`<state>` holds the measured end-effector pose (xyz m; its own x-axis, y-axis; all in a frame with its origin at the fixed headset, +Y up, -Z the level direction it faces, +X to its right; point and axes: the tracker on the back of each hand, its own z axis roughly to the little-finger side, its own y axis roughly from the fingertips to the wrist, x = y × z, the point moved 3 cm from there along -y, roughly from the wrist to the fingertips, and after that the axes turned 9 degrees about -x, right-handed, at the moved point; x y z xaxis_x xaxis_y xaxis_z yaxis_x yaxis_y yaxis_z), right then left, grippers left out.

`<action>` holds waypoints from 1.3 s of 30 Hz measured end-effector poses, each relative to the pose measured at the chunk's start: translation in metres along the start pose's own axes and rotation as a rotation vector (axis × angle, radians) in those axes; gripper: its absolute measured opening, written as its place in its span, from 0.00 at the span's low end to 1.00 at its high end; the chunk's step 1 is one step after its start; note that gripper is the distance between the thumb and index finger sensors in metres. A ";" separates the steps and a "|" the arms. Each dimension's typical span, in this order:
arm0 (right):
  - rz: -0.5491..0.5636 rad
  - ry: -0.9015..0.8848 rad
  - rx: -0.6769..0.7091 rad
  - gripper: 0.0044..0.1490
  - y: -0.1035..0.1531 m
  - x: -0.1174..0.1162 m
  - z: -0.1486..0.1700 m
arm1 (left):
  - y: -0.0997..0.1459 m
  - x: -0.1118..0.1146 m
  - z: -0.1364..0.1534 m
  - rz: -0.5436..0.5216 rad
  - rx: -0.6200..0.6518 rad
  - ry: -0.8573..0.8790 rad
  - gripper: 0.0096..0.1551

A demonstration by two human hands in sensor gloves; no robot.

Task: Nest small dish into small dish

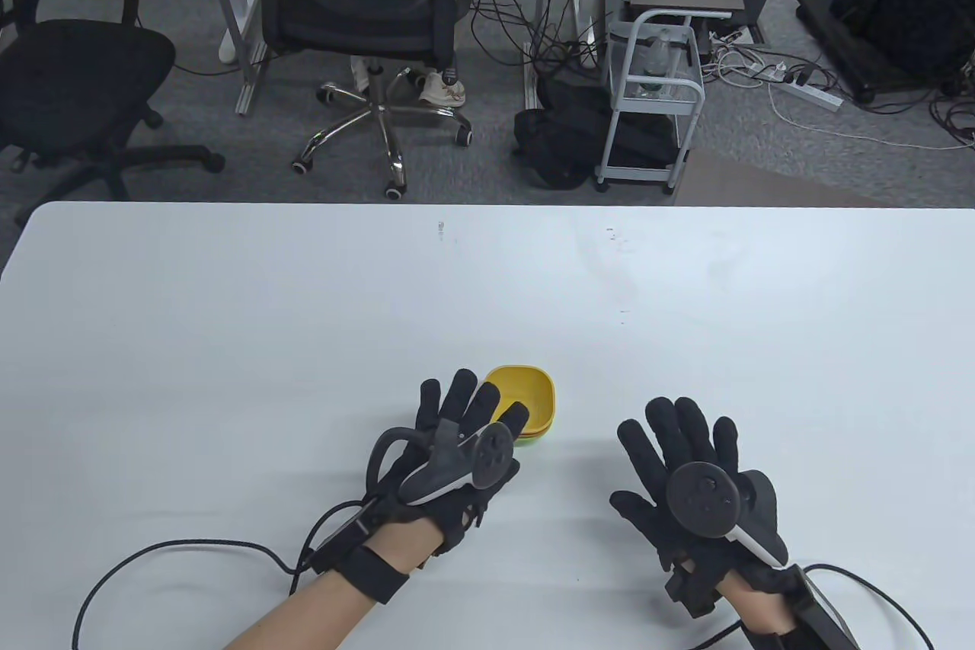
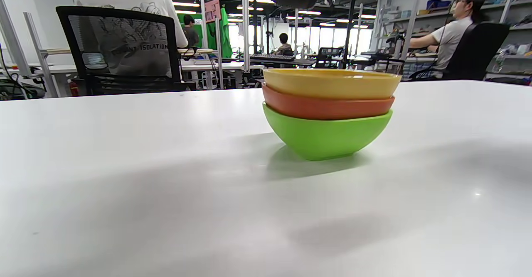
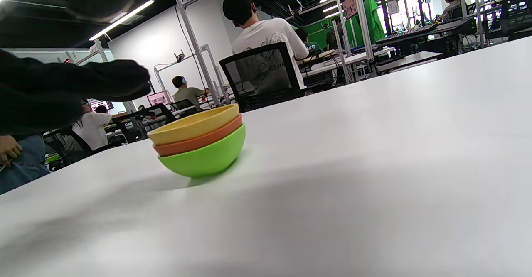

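Yellow dish [image 2: 331, 83] already sits nested atop the orange dish [image 2: 328, 108] and green dish [image 2: 326, 133], looks like light, stiff, slick plastic, so I'd grab the rim; left hand [image 1: 449, 452] just beside the stack and right hand [image 1: 697, 478] well apart, both with fingers spread, holding nothing.

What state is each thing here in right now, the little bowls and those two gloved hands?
yellow dish: upright, nested on top of the stack.
orange dish: upright, nested in the middle.
green dish: upright on the table, bottom of the stack.
left hand: fingers spread, above the table beside the stack, holding nothing.
right hand: fingers spread, apart from the dishes, holding nothing.
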<state>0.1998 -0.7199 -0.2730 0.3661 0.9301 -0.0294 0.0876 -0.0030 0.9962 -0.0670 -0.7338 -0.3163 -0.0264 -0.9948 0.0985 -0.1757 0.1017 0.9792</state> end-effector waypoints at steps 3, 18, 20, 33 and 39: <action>0.006 -0.005 0.000 0.50 0.000 0.000 0.000 | 0.016 -0.002 0.020 0.003 0.012 0.039 0.42; 0.020 -0.032 0.029 0.51 -0.003 -0.002 -0.002 | 0.064 0.020 0.092 0.024 -0.027 0.090 0.51; 0.022 -0.036 0.034 0.51 -0.004 -0.002 -0.003 | 0.064 0.019 0.092 0.017 -0.029 0.093 0.51; 0.023 -0.032 0.033 0.51 -0.004 -0.005 -0.002 | 0.063 0.013 0.093 -0.014 -0.050 0.151 0.51; 0.038 -0.039 0.039 0.51 -0.002 -0.002 -0.002 | 0.063 0.015 0.092 -0.006 -0.055 0.151 0.51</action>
<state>0.1971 -0.7208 -0.2745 0.4055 0.9141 0.0044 0.1088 -0.0531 0.9926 -0.1693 -0.7420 -0.2694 0.1231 -0.9858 0.1141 -0.1209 0.0992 0.9877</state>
